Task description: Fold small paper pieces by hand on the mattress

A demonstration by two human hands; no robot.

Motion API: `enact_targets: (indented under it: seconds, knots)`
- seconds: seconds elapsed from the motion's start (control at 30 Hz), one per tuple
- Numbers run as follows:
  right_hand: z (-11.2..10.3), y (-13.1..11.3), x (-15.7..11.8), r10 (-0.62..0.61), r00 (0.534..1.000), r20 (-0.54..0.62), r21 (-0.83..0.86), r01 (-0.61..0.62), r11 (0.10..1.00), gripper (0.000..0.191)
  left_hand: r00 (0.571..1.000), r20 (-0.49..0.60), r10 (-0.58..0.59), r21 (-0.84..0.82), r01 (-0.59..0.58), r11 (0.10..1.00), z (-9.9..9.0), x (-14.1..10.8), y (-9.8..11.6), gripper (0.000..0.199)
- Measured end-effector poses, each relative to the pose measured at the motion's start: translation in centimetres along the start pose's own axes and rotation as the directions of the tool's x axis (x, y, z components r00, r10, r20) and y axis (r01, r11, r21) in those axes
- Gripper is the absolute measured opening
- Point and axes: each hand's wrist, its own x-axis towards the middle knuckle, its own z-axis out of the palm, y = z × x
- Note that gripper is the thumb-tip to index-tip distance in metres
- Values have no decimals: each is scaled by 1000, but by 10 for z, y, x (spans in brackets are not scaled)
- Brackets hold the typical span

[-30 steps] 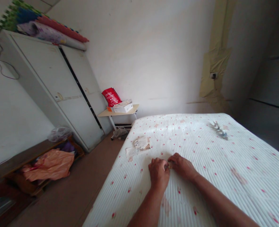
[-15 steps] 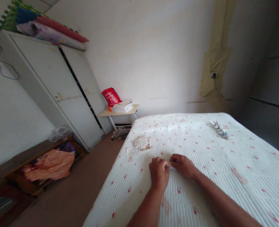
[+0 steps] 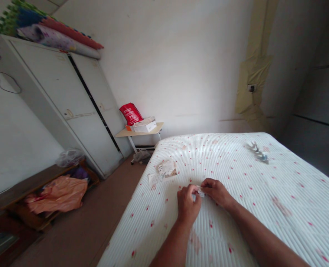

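Close together over the bed (image 3: 225, 230), my left hand (image 3: 188, 204) and my right hand (image 3: 217, 193) pinch a small, clear-whitish piece (image 3: 200, 191) that looks like thin plastic. Both sets of fingers are closed on it, and they hide most of its shape. Beyond my left hand, some printed papers (image 3: 168, 168) lie flat on the striped, red-dotted bed cover. Farther off on the right side of the bed rests a row of small whitish and bluish pieces (image 3: 257, 152), too small to make out.
A small table (image 3: 122, 132) by the wall bears a red bag (image 3: 131, 114) and a white box (image 3: 145, 127). To the left stand a grey cabinet (image 3: 50, 81) and a low wooden bench (image 3: 42, 181) with an orange plastic bag (image 3: 60, 194). Brown floor runs along the bed's left edge.
My fingers have shifted slightly, and more of the small whitish piece shows between them. The papers and the row of pieces have stayed put.
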Motion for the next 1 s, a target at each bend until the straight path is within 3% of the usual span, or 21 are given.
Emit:
enact_targets:
  seconds: [0.13,0.33,0.57,0.77,0.87,1.0]
  knots:
    - [2,-8,-3,68,997,46,152,-75,985,12,998,9,-55,-159,55,986,2,1,-5,15]
    - [5,-8,-2,37,995,88,269,-60,961,16,988,-20,-156,-353,139,925,3,4,-12,10]
    - [6,-5,-2,7,990,141,305,-50,951,18,971,-56,-233,-436,186,880,4,7,-14,12]
    - [1,-7,-7,-173,984,50,155,163,974,19,964,-58,-258,-449,206,869,2,8,-14,9]
    - [1,-9,-8,-253,967,1,115,252,961,25,960,-17,-281,-565,222,795,-1,9,-14,10]
    - [3,-13,-10,-387,921,53,96,381,920,26,944,42,-327,-675,268,688,-3,11,-16,16]
